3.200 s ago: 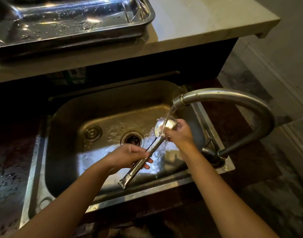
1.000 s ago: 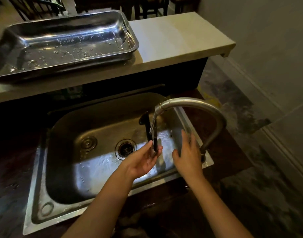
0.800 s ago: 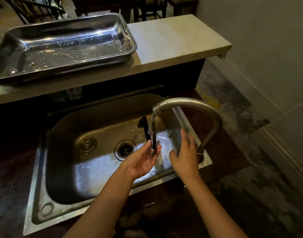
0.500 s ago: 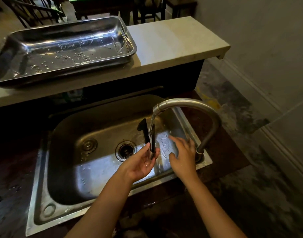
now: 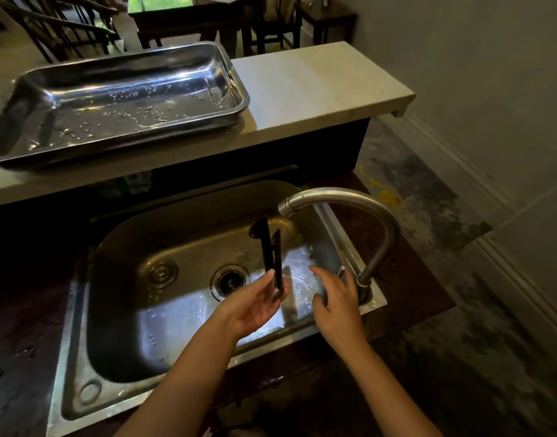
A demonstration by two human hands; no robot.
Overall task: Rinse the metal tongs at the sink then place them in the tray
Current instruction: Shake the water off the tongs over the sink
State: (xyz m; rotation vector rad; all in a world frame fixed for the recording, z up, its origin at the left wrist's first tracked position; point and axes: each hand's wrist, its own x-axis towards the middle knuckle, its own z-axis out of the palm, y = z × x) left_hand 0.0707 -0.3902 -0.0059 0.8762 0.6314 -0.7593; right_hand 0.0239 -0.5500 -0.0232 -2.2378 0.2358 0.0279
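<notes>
Far left: a steel tray (image 5: 22, 86) sits on the pale tabletop (image 5: 308, 86). Its floor carries scattered water droplets and holds no utensil. The tray's left end runs out of the picture; its right end stops well short of the tabletop's right edge.

Near left: a dark, wet counter surface (image 5: 22, 335) borders the sink (image 5: 81, 367). The sink is a single steel basin set lower and nearer than the tabletop. Its floor is wet and reflective. An overflow fitting (image 5: 161, 273) lies left of the drain (image 5: 230, 280).

Centre: the left hand (image 5: 255, 305) is over the basin, palm turned up, just right of the drain. Its fingers (image 5: 264, 280) and thumb are pinching the lower end of the metal tongs (image 5: 269, 250). The tongs stand nearly upright, hinge end down at the hand, and appear dark against the basin. The two arms part slightly toward the top; the left arm ends in a broader tip. The tongs' upper ends are just below and left of the faucet outlet, apart from it. Whether water is running cannot be told.

Right of centre: the right hand (image 5: 337, 307) is over the basin's right side, near the tongs but not touching them. Its fingers (image 5: 321, 274) are loosely spread, slightly curled, and hold nothing.

Right: the curved faucet (image 5: 346, 197) rises from its base at the sink's right rim, just beyond the right hand, and arcs left over the basin.

Far right: mottled floor (image 5: 428, 200) and a plain wall (image 5: 491, 74).
</notes>
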